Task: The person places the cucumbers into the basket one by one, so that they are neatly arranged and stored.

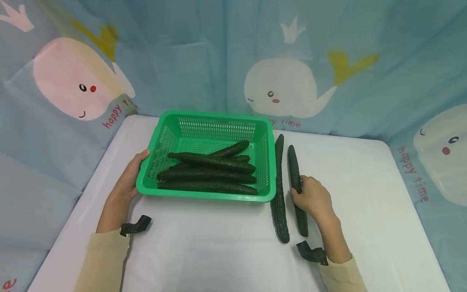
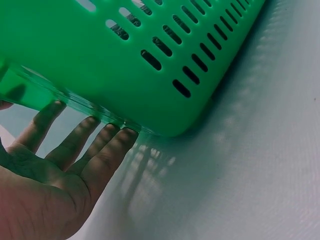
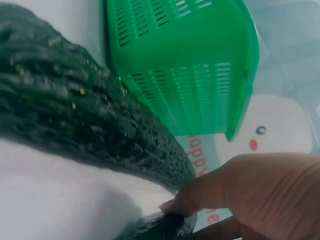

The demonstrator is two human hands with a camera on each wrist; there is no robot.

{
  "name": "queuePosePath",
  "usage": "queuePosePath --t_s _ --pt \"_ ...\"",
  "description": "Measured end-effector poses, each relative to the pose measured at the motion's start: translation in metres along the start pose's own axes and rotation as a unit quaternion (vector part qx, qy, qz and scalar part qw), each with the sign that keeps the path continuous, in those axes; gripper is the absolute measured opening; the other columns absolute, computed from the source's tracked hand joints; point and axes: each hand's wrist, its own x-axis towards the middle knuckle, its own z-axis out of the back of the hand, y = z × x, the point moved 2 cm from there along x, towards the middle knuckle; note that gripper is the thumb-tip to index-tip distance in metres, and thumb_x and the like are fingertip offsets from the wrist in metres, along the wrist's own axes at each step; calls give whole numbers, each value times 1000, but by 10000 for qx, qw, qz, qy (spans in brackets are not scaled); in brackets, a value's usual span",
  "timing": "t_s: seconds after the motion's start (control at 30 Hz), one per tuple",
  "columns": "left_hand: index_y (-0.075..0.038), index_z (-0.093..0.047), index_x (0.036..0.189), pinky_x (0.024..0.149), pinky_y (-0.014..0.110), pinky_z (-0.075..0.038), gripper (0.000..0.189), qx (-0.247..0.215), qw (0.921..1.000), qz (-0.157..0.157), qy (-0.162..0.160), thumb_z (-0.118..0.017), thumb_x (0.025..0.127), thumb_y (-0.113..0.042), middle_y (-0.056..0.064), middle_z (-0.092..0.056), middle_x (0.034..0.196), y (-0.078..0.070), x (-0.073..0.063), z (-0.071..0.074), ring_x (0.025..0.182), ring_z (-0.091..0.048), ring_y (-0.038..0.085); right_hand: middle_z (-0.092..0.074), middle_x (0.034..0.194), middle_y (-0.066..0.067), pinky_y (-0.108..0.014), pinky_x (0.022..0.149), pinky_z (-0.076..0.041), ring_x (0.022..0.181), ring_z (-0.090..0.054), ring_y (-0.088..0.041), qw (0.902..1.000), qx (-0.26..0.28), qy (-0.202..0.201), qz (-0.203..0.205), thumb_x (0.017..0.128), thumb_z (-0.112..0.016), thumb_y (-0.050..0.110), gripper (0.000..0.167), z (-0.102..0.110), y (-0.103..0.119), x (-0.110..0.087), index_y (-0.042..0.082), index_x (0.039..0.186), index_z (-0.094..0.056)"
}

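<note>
In the head view, my left hand is at the left side of a green plastic basket. In the left wrist view its fairly straight fingers touch the basket's edge with their tips, the palm standing apart from the wall. Several dark green cucumbers lie inside the basket. To the basket's right, my right hand grips a cucumber between thumb and fingers. Another bumpy cucumber lies lengthwise between that one and the basket, large in the right wrist view.
A white cloth covers the table. Blue curtains printed with whales hang behind it and at both sides. Each wrist carries a small black camera. The basket stands near the table's back edge.
</note>
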Motion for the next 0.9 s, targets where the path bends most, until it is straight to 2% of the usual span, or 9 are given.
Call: queuePosePath --t_s 0.2,0.33,0.53,0.67,0.9 --pt "-16 -29 163 91 16 -57 70 131 9999 5 -23 -44 109 -58 -8 -53 126 0 3 -3 111 -59 2 -73 114 -34 -52 73 -63 91 -75 -40 9998 175 124 -47 96 -74 27 63 0 -5 -1 -15 139 -57" --pt "-17 -30 162 91 16 -57 70 193 9997 73 -120 -43 108 -60 -9 -53 125 1 2 -1 111 -58 2 -73 114 -33 -52 76 -63 94 -75 -40 9986 370 369 36 97 -74 29 63 4 -9 1 -16 138 -58" --pt "-19 -33 159 91 17 -57 66 186 9996 136 -170 -44 108 -60 -9 -53 124 6 -4 0 111 -59 2 -72 120 -34 -54 82 -64 108 -73 -46 9955 670 641 174 100 -71 28 57 10 -17 -1 -15 136 -59" --pt "-19 -34 158 91 16 -57 65 196 9997 67 -128 -43 109 -59 -7 -52 127 5 -3 1 112 -58 3 -71 125 -32 -54 83 -63 113 -72 -46 9937 858 629 361 101 -70 26 55 20 -15 -3 -12 139 -59" --pt "-22 -40 153 90 17 -58 59 197 9997 64 -114 -44 108 -60 -8 -55 123 4 -1 0 108 -60 2 -67 136 -24 -55 91 -59 122 -68 -41 9874 1200 615 823 103 -68 23 51 50 -3 -5 -2 146 -58"
